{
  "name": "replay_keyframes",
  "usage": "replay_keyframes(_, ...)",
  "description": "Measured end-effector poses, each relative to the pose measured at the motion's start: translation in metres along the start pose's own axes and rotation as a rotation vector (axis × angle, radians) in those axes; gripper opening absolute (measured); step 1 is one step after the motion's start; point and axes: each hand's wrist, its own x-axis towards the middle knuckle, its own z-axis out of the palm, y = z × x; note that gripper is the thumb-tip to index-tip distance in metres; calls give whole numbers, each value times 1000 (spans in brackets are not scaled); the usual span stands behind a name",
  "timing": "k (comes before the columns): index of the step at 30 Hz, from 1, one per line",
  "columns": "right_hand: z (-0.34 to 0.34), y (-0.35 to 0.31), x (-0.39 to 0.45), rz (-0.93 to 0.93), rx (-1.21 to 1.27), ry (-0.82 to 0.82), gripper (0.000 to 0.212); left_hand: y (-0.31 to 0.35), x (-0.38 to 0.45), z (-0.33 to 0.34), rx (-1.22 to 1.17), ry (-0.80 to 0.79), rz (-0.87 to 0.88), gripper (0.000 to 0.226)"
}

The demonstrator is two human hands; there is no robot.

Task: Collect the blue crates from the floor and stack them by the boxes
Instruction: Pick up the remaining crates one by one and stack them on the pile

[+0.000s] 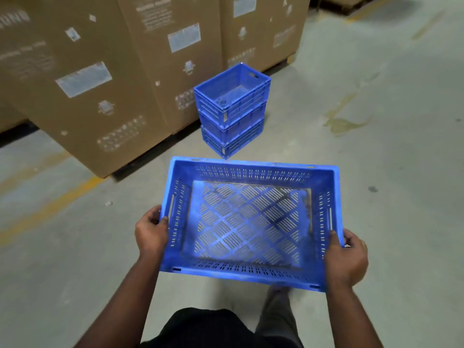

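I carry an empty blue crate point(247, 223) with a slotted, lattice floor, held level in front of my waist. My left hand point(151, 232) grips its left rim near the handle slot. My right hand point(347, 258) grips the right rim at the near corner. Ahead, on the concrete floor, stands a stack of three blue crates point(232, 110), the top one open and empty. That stack sits right against the tall cardboard boxes point(108, 79). The carried crate's far edge nearly overlaps the stack's base in the view.
Large brown cardboard boxes on dark pallets fill the left and back. Grey concrete floor point(389, 146) with stains spreads to the right. Faded yellow floor lines point(47, 209) run at the left. My leg and shoe show below the crate.
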Motion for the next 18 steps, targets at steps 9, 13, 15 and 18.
replay_keyframes(9,70,-84,236,-71,20,-92,26,95,42,202,-121,107,2,32)
replay_keyframes(13,100,-136,324,-117,14,-139,26,135,63,265,-120,131,-7,33)
replay_keyframes(15,124,-159,363,-145,29,-160,25,153,85,291,-24,119,57,34)
replay_keyframes(18,169,-193,412,-176,45,-176,24,173,128,332,85,147,105,35)
